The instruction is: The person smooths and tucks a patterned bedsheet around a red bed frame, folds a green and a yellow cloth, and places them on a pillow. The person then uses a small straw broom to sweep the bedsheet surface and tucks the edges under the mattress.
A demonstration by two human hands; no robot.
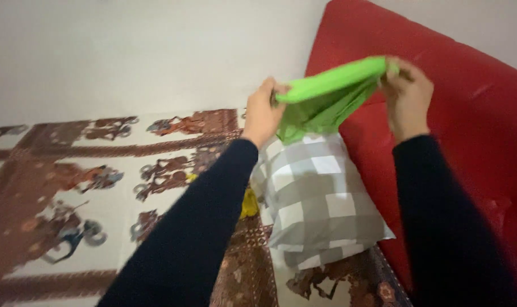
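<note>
Green cloth [326, 94] — between both hands [332, 105]

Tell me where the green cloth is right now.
In the head view, the green cloth is held up between the left hand and right hand, above the grey checked pillow, before the red cushion.

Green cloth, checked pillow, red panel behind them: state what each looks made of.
Green cloth: thin woven or knit fabric, matt; it drapes and folds between the left hand and right hand. Checked pillow: soft cotton-like cover, matt, creased, puffed by stuffing. Red panel: probably faux leather or vinyl over padding; it shows a slight sheen and dimples, though blur leaves this open.
</note>
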